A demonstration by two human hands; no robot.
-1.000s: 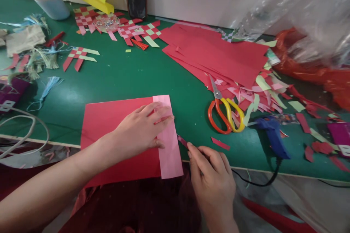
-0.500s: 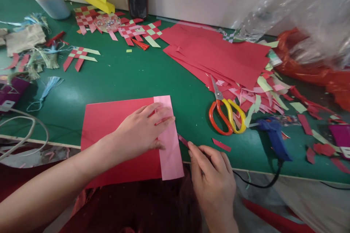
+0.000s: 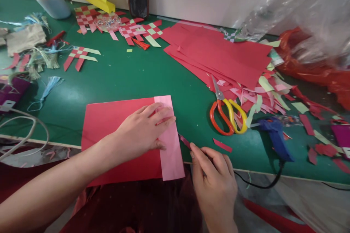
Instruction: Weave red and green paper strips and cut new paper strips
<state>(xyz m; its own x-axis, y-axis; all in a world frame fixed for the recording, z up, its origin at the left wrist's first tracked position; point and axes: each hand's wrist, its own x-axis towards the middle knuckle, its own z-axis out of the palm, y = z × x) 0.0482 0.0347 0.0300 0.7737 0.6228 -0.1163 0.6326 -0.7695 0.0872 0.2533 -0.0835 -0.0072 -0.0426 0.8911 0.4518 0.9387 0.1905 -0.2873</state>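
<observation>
A red paper sheet (image 3: 109, 116) lies at the table's front edge, its lower part hanging past it. Along its right side runs a pink paper band (image 3: 172, 160); whether this is a folded flap or a separate strip I cannot tell. My left hand (image 3: 142, 125) is spread flat over the sheet and band, fingertips on the pink. In a pinch, my right hand (image 3: 213, 178) holds a slim, purplish craft knife (image 3: 185, 141), its thin tip close to the band's right edge. Most of its handle is hidden in my fingers.
Orange-and-yellow-handled scissors (image 3: 228, 116) and a blue glue gun (image 3: 276, 138) lie on the right. Behind them are stacked red sheets (image 3: 218, 51) and paper scraps (image 3: 262, 98). Woven paper pieces (image 3: 131, 31), tassels (image 3: 49, 87) and a bottle (image 3: 56, 3) stand or lie back left.
</observation>
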